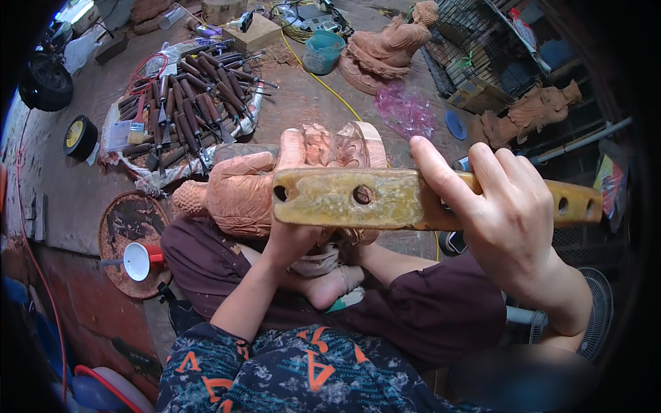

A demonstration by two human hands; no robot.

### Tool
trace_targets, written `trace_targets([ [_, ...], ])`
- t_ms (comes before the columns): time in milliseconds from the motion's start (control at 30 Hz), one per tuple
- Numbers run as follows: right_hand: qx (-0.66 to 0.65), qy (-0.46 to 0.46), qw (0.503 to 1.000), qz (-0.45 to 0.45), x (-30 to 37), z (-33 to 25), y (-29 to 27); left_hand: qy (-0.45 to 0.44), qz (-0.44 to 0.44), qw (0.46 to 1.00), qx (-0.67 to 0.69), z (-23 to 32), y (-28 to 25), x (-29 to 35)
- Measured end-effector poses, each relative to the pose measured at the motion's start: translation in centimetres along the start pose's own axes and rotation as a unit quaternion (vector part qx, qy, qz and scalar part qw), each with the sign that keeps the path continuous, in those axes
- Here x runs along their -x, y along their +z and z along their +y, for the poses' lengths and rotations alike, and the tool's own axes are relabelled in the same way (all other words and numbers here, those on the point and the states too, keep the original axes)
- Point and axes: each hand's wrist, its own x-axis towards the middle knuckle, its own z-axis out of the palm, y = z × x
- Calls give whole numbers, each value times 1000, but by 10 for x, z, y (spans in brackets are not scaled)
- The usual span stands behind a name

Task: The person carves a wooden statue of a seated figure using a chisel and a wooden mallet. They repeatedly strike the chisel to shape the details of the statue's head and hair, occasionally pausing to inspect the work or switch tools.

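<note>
My right hand [506, 206] is wrapped round a long, flat, yellow-brown bar with round holes [399, 199], which looks like a worn wooden mallet. The bar is raised across the view, above my lap. Under it, a reddish carved wooden statue of a seated figure [237, 196] lies on its side across my legs, its curly head to the left and its pale base to the right. My left hand [295, 241] is at the statue's near side. The bar hides its fingers and anything they may hold.
Several dark-handled carving chisels [200, 96] lie spread on a cloth at the far left, with a paintbrush [137, 125]. A red and white mug [141, 261] stands on a round tray with wood chips [110, 237]. Beyond are a teal bucket [323, 52] and another carved statue [389, 48].
</note>
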Motion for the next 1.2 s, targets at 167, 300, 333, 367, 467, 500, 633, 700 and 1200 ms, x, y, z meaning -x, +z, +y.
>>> trace_targets([
  [167,-191,44,980,-29,-4,5,4,0,73,990,123,3,4,-2],
  [300,-306,91,944,-87,-8,5,-1,-77,96,988,90,-18,8,16],
  [333,-320,92,939,-88,-10,5,-2,-91,99,986,94,-19,10,16],
  [367,-327,91,936,-90,-12,5,-2,-111,103,981,121,-15,13,15],
  [467,-341,85,932,-84,-12,8,-1,143,56,950,-272,-27,-1,12],
  [500,-347,82,931,-76,-12,8,1,48,68,990,-113,-25,-2,14],
  [633,-363,81,927,-55,-11,11,10,129,33,967,-215,-17,-7,-5],
  [700,-361,83,927,-55,-10,12,12,101,39,985,-133,-9,-2,-11],
  [1200,-340,74,935,-68,-17,10,13,-52,-28,998,9,-11,-5,-7],
])
